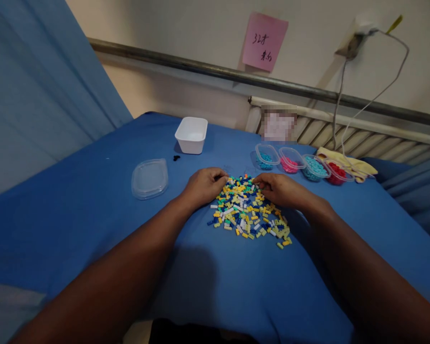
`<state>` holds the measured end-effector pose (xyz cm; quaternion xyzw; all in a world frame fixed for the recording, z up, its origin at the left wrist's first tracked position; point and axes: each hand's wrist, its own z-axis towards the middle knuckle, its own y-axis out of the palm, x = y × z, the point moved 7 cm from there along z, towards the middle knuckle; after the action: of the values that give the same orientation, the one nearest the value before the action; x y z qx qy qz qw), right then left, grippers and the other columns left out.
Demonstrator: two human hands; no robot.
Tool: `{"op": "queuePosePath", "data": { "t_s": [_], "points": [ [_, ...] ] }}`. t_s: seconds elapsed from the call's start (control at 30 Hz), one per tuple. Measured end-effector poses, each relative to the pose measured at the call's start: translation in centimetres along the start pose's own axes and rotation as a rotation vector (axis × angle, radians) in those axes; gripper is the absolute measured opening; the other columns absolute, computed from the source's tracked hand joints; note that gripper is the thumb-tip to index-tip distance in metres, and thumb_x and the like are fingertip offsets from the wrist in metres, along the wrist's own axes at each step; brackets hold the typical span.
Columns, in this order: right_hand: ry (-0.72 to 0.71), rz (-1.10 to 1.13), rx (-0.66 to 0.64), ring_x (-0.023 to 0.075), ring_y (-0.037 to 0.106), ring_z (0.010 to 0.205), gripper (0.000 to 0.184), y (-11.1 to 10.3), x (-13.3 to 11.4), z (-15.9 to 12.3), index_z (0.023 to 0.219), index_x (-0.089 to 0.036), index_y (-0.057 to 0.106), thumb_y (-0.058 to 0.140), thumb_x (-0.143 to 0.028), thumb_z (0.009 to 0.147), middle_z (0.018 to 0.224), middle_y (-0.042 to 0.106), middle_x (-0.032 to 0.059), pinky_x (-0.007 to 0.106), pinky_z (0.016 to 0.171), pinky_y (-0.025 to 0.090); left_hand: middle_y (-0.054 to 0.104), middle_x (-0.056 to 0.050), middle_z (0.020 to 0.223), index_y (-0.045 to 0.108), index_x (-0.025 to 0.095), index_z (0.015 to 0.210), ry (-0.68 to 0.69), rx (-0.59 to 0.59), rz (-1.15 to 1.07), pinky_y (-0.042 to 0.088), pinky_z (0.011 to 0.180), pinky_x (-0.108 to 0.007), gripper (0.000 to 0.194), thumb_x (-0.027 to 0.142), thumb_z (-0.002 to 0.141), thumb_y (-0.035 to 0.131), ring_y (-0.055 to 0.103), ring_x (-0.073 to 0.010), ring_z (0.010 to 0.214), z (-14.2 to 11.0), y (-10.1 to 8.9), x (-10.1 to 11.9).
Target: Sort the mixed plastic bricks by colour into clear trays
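Nearby, filled tubs (268,165) (four) stand beyond the bricks (245,208).

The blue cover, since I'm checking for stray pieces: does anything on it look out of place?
Perhaps the small black pieces, near the front left of the white tub: they lie apart from the multicoloured brick pile. Nothing else clearly stands out.

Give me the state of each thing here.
Small bricks: loose, colours mixed, spread out
Left hand: fingers curled, at the pile
Right hand: fingers curled, at the pile
White tub: upright, lidless
Clear tubs: open, holding bricks
Clear lid: lying flat
Yellow cloth: crumpled
Pink note: stuck up, tilted
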<state>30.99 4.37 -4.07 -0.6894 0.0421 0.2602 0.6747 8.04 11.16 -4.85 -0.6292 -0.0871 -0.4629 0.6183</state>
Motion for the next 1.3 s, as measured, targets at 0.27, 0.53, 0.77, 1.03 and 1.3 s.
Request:
{"op": "queuePosePath", "data": {
  "t_s": [0.27, 0.53, 0.77, 1.03, 1.3],
  "points": [
    [0.026, 0.063, -0.001, 0.0185, 0.071, 0.078, 0.040, -1.5, 0.1, -0.5, 0.124, -0.019, 0.077, 0.064, -0.016, 0.087, 0.095, 0.080, 0.0047, 0.027, 0.070, 0.051, 0.085, -0.004, 0.100, 0.085, 0.024, 0.102, 0.000, 0.000, -0.002, 0.055, 0.079, -0.034, 0.028, 0.037, 0.097, 0.061, 0.076, -0.0235, 0.091, -0.1, -0.2, 0.3],
    [0.168, 0.101, -0.086, 0.0178, 0.068, 0.069, 0.033, -5.9, 6.0, -3.5, 0.113, -0.022, 0.083, 0.064, -0.030, 0.087, 0.079, 0.076, -0.0004, 0.028, 0.065, 0.051, 0.086, -0.005, 0.099, 0.085, 0.024, 0.100, -0.008, 0.012, 0.019, 0.054, 0.076, -0.034, 0.027, 0.037, 0.096, 0.062, 0.077, -0.0244, 0.091, 0.2, -0.5, 0.2],
    [0.257, -0.038, -0.059, 0.0214, 0.076, 0.080, 0.021, -6.9, 10.4, -5.4, 0.098, -0.026, 0.084, 0.069, -0.026, 0.084, 0.090, 0.084, -0.0009, 0.032, 0.075, 0.057, 0.085, -0.005, 0.096, 0.085, 0.024, 0.100, -0.007, 0.004, 0.002, 0.054, 0.074, -0.034, 0.029, 0.040, 0.096, 0.061, 0.076, -0.0242, 0.088, 0.2, -0.5, 0.1],
    [0.112, -0.064, 0.199, 0.0244, 0.079, 0.099, 0.023, -7.0, 3.5, -3.1, 0.110, -0.025, 0.084, 0.064, -0.027, 0.098, 0.109, 0.085, 0.0043, 0.035, 0.091, 0.059, 0.085, -0.004, 0.098, 0.085, 0.024, 0.101, -0.012, 0.015, -0.002, 0.055, 0.075, -0.032, 0.029, 0.039, 0.096, 0.061, 0.076, -0.0238, 0.089, 0.1, -0.4, 0.0],
    [-0.143, -0.053, 0.079, 0.0262, 0.075, 0.117, 0.034, 0.1, -3.3, 0.6, 0.125, -0.023, 0.080, 0.063, -0.012, 0.098, 0.127, 0.082, 0.0084, 0.038, 0.105, 0.055, 0.085, -0.004, 0.097, 0.085, 0.024, 0.102, -0.009, -0.003, 0.000, 0.055, 0.077, -0.033, 0.028, 0.037, 0.096, 0.061, 0.076, -0.0236, 0.089, -0.1, -0.3, 0.2]
  ]
}}
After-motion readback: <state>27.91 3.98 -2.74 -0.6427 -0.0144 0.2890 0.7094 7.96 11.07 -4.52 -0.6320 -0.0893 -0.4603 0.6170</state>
